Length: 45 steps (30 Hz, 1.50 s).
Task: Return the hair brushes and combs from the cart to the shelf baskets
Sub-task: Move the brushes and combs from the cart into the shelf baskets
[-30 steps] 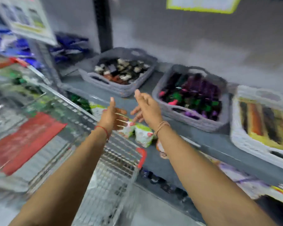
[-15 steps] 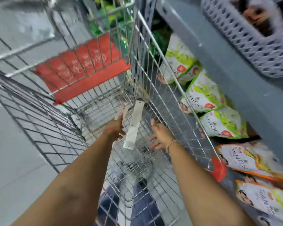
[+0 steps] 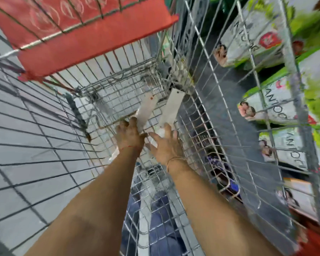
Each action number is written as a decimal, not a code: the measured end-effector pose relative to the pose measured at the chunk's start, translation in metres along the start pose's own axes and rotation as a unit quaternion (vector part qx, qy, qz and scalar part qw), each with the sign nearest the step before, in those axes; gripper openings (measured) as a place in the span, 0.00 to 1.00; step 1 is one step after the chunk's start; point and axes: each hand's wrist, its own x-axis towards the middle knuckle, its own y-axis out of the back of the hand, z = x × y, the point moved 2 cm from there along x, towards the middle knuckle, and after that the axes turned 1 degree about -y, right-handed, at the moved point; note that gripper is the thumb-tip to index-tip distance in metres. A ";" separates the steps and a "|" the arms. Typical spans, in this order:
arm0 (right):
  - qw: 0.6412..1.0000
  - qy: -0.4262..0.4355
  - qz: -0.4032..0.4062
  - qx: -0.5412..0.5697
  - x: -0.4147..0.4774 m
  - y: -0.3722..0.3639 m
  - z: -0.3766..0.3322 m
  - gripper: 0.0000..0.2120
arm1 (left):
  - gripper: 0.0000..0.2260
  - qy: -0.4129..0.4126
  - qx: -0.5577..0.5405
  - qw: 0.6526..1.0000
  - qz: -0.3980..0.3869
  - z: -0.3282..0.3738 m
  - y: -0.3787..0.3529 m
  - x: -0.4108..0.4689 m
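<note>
Both my hands reach down to the floor of the wire cart (image 3: pixel 220 115). Two long white carded packs lie there side by side; blur hides whether they hold combs or brushes. My left hand (image 3: pixel 129 137) has its fingers curled around the near end of the left pack (image 3: pixel 147 108). With its fingers spread, my right hand (image 3: pixel 167 145) rests on the near end of the right pack (image 3: pixel 172 108), where clear plastic shows under the palm. The shelf baskets are out of view.
The cart's red seat flap (image 3: pixel 85 34) hangs above the far end. Green and white packets (image 3: pixel 270 106) fill the low shelf beyond the cart's right wall. Grey floor tiles (image 3: pixel 26 145) show through the left wall, and my legs in blue jeans (image 3: pixel 161 218) through the near end.
My view swung from the shelf baskets down into the cart. Both hands dropped to its floor, and the left hand has closed on the left white pack.
</note>
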 end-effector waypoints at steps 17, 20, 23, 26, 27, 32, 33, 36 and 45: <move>0.965 -0.191 0.151 0.096 -0.031 0.016 0.065 0.23 | 0.23 0.184 -0.213 0.958 0.053 -0.009 0.005 -0.012; 0.966 -0.192 0.142 0.102 -0.021 0.013 0.051 0.27 | 0.27 0.158 -0.209 0.964 0.051 -0.003 -0.003 -0.017; 0.966 -0.209 0.123 0.091 -0.013 0.010 0.039 0.33 | 0.31 0.152 -0.202 0.967 0.042 0.005 -0.011 -0.021; 0.968 -0.222 0.095 0.072 -0.010 0.010 0.042 0.33 | 0.30 0.151 -0.175 0.973 0.011 0.003 -0.017 -0.013; 0.966 -0.228 0.086 0.085 -0.010 0.010 0.046 0.33 | 0.27 0.152 -0.196 0.969 0.006 0.000 -0.017 -0.010; 0.945 -0.225 0.071 0.228 -0.025 0.012 0.049 0.16 | 0.12 0.152 -0.300 0.941 0.045 0.000 -0.003 -0.027; 0.948 -0.210 0.071 0.228 -0.030 0.011 0.047 0.11 | 0.13 0.153 -0.302 0.939 0.063 0.004 -0.002 -0.037; 0.944 -0.172 0.159 0.231 -0.056 0.012 0.032 0.10 | 0.16 0.146 -0.351 0.918 0.109 0.013 0.008 -0.067; 0.767 -0.085 0.482 0.414 -0.140 0.096 -0.050 0.10 | 0.21 -0.041 -0.444 0.885 0.137 0.056 0.088 -0.116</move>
